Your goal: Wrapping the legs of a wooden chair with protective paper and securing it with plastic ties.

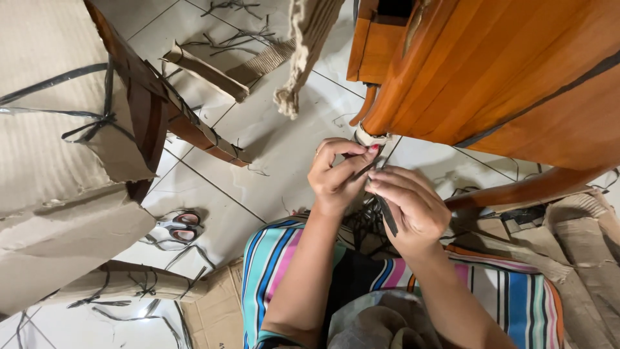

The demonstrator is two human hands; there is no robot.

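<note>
Head view, reading left to right: we see cardboard wrapping (58, 148) crossed by black straps at far left, scissors (179, 227) lying on tiled floor (284, 148) below it. Centre: our left hand (336, 174) pinches black plastic strap (386, 213), fingers closed on it, just beneath wrapped foot of wooden furniture leg (371, 132). Our right hand (413, 207) grips same strap lower down. We judge step as pulling strapping loose from leg; next move calls for firm tug or scissors.
</note>
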